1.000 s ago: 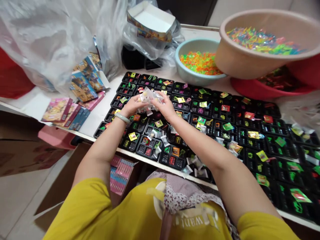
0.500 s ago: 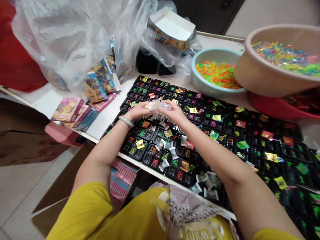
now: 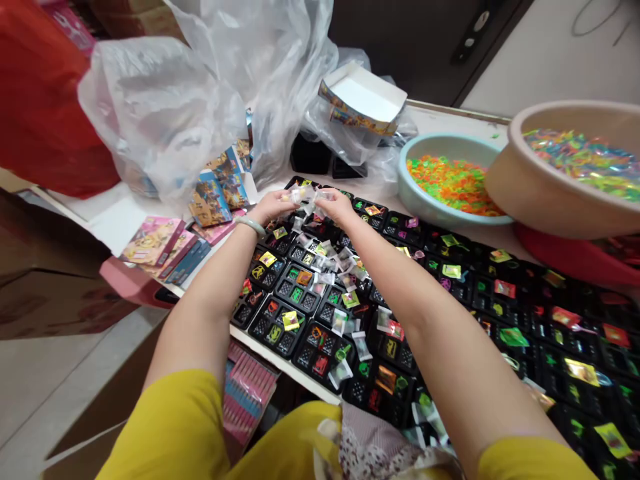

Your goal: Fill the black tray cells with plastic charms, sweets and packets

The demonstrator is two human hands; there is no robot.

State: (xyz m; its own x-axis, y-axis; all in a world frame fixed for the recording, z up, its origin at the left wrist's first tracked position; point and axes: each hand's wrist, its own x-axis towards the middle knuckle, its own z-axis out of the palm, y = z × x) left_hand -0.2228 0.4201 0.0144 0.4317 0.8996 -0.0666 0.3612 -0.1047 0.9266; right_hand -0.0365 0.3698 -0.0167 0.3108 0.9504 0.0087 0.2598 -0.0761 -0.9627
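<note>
Several small clear packets [image 3: 300,193] are gripped in my left hand [image 3: 274,205], which wears a pale bangle on the wrist. Close beside it, my right hand [image 3: 337,205] pinches more clear packets at its fingertips. Both hands are over the far left rows of black compartment trays [image 3: 295,289]. The trays hold small green, red and yellow plastic pieces and coloured sachets [image 3: 291,321]. Loose clear packets [image 3: 345,260] lie scattered over the trays just below my hands.
At the back right stand a light blue bowl [image 3: 407,193] of orange and green pieces and a large beige basin [image 3: 560,200]. Plastic bags [image 3: 165,113] and small boxes [image 3: 153,240] are at the left. A cardboard carton with pink packs is below the table edge.
More clear packets now lie on the trays below my hands, and the bunch between my hands is smaller. My hands have moved slightly apart. The view has shifted, with the scene lower in the picture.
</note>
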